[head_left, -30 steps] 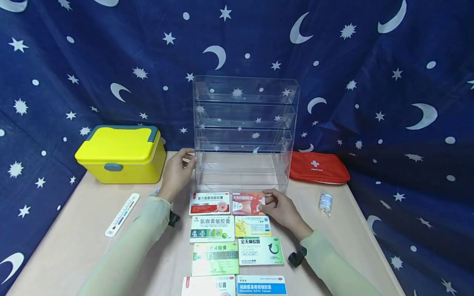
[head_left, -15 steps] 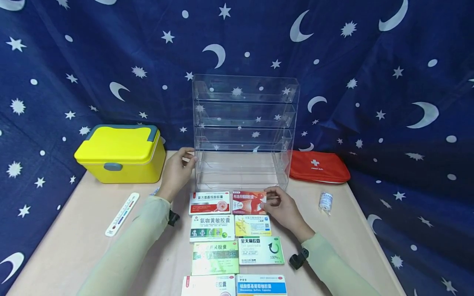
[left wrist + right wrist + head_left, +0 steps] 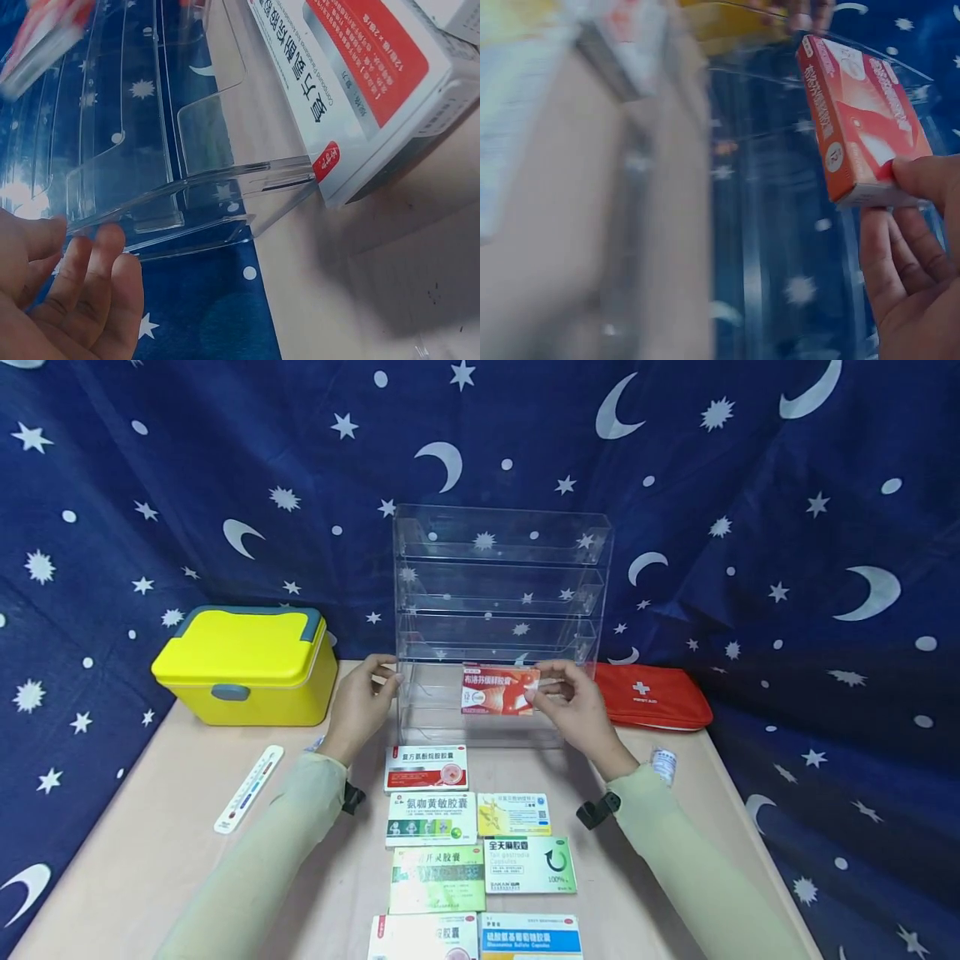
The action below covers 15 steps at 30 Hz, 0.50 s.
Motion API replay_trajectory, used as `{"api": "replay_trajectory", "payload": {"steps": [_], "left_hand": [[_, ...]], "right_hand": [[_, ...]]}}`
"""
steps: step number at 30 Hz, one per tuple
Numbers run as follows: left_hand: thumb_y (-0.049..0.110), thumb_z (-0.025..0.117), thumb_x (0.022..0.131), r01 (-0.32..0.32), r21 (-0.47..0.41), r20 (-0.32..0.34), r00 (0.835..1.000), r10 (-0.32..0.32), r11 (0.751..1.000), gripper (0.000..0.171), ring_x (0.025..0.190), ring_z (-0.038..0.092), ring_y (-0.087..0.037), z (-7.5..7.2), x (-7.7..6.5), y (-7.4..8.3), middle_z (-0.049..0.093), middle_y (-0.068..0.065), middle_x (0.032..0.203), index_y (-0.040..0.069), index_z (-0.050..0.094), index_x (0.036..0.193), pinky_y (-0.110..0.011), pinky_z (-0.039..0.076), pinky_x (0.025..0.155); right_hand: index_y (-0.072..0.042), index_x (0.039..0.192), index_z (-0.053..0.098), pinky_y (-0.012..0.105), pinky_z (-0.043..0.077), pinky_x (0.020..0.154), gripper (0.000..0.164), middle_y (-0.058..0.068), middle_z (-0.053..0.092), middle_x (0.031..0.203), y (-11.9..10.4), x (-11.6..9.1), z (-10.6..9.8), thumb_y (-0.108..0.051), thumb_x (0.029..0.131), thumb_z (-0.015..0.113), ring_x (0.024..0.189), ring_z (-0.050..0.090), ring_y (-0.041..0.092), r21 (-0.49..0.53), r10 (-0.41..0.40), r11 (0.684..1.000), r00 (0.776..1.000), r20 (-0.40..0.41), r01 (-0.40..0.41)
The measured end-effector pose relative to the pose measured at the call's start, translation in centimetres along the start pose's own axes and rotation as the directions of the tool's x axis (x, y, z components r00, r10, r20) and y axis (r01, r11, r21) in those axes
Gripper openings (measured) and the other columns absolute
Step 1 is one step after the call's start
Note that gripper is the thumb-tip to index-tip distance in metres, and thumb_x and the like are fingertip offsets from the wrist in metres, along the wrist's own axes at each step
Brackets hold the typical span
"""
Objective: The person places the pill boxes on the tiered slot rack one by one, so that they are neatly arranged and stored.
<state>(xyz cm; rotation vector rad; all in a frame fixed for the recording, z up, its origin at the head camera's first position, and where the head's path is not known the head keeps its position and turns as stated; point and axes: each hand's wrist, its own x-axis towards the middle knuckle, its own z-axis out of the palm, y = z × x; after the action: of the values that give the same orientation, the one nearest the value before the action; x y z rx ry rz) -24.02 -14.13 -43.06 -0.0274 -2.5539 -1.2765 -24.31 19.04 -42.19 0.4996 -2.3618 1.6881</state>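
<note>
The red box [image 3: 491, 691] is pinched at its right end by the right hand [image 3: 581, 710], thumb over the broad face and fingers bent in behind, parted only by the box's thickness. From those fingers its long axis runs leftward, roughly level and in line with the tiers of the clear rack [image 3: 498, 612], so the free end points toward the left hand [image 3: 360, 710] but stays well apart from it. The rack's bottom opening lies straight beyond the right fingers and to their left; whether the box has crossed its front edge cannot be told. The left fingers are curled at the rack's near-left side panel, thumb on one face and fingers on the other, holding only that edge. Below and nearer than the right fingers, the yellow-and-white box [image 3: 513, 814] lies flat on the bench [image 3: 157, 860], untouched.
</note>
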Motion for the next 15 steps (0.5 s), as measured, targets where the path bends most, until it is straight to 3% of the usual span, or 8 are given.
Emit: {"api": "replay_trajectory", "payload": {"steps": [6, 11, 15], "left_hand": [[0.02, 0.067, 0.101, 0.037, -0.002, 0.024, 0.999, -0.037, 0.999, 0.035, 0.086, 0.063, -0.025, 0.0, 0.2, 0.0, 0.067, -0.006, 0.109, 0.013, 0.061, 0.134, -0.039, 0.055, 0.072], [0.022, 0.067, 0.101, 0.062, 0.001, 0.037, 0.997, -0.062, 0.998, 0.035, 0.085, 0.063, -0.024, -0.1, 0.3, 0.1, 0.067, -0.006, 0.109, 0.014, 0.06, 0.134, -0.039, 0.055, 0.072], [0.023, 0.066, 0.101, 0.078, 0.007, 0.045, 0.996, -0.079, 0.997, 0.036, 0.086, 0.063, -0.024, -0.3, 0.3, 0.1, 0.067, -0.005, 0.11, 0.014, 0.06, 0.135, -0.038, 0.054, 0.074]], "right_hand": [[-0.001, 0.127, 0.063, 0.029, 0.057, 0.074, 0.039, 0.013, 0.064, 0.123, -4.8, 5.6, 0.9, 0.002, 0.09, 0.076, 0.099, 0.068, 0.033, 0.062, -0.133, 0.989, 0.991, -0.019, 0.134], [0.001, 0.129, 0.06, 0.03, 0.057, 0.076, 0.038, 0.013, 0.064, 0.123, -10.0, 9.4, 1.5, 0.0, 0.093, 0.072, 0.098, 0.067, 0.032, 0.005, -0.188, 0.982, 0.982, -0.036, 0.188], [-0.005, 0.13, 0.061, 0.032, 0.057, 0.081, 0.037, 0.008, 0.064, 0.123, -12.3, 12.3, 1.9, -0.004, 0.095, 0.072, 0.101, 0.067, 0.028, -0.039, -0.201, 0.979, 0.977, -0.074, 0.199]]}}
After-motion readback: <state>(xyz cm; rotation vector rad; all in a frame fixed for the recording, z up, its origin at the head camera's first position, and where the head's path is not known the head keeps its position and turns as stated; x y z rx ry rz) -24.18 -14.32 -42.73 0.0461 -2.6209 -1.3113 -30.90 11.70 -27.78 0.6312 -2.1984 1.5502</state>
